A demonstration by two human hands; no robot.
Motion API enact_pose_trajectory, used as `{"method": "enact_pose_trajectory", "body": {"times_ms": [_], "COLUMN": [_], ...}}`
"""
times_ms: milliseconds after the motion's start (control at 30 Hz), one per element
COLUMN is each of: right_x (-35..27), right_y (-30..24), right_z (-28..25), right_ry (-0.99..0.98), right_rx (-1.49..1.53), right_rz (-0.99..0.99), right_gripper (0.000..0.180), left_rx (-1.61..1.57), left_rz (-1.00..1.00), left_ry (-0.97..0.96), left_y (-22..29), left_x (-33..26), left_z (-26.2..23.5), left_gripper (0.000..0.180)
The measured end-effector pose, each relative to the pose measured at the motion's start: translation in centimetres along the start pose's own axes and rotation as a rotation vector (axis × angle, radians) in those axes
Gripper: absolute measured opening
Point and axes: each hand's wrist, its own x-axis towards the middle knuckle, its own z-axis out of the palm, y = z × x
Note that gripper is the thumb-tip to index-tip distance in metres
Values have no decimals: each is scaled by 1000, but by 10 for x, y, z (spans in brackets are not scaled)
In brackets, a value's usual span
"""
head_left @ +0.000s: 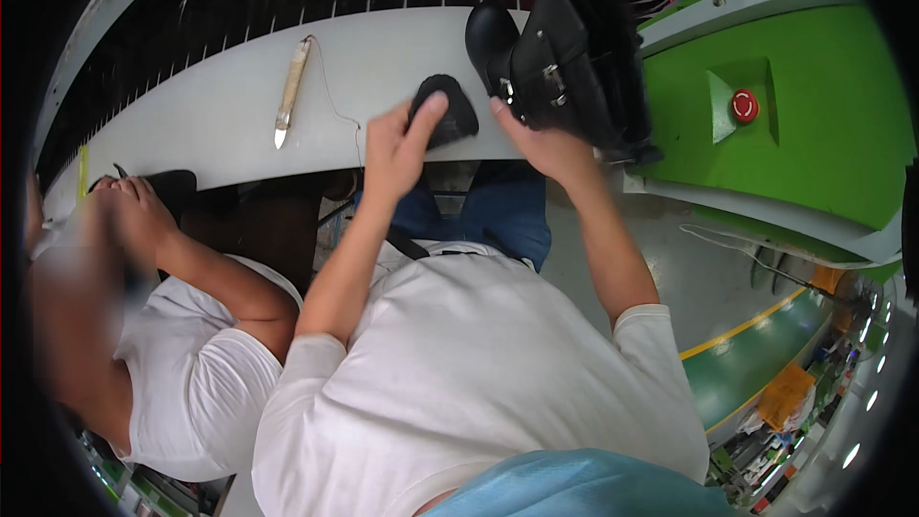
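Note:
A black, rounded pad (pixel 458 118) is pinched in my left hand (pixel 394 151), with the thumb lying across its face. Its exact kind does not show; it could be folded cloth or a brush-like block. My right hand (pixel 560 155) grips a black boot (pixel 584 48) with metal buckles. The thumb rests near the buckled strap, while the other fingers are hidden by the boot. The boot's rounded toe points left, toward the pad, and a small gap parts the two. Both are over the white worktable (pixel 230 120).
A blade with a tan wrapped handle (pixel 292 86) lies on the table, a thin cord trailing from it. At left a co-worker (pixel 206 335) handles a black piece (pixel 172 190). On the right stands a green machine housing (pixel 814 115) with a red button (pixel 745 105). Dark slats run behind the table.

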Motion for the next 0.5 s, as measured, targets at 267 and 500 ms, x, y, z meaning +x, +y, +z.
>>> {"method": "enact_pose_trajectory", "body": {"times_ms": [267,500], "right_x": [-27,-61], "right_y": [5,-4], "right_z": [28,40], "right_ry": [305,385], "right_rx": [171,87], "right_rz": [97,21], "right_gripper": [51,81], "left_rx": [-284,-352], "left_rz": [142,85], "left_ry": [-95,-217], "left_y": [70,17], "left_x": [84,107], "left_z": [-27,-18], "left_gripper": [38,38]}}
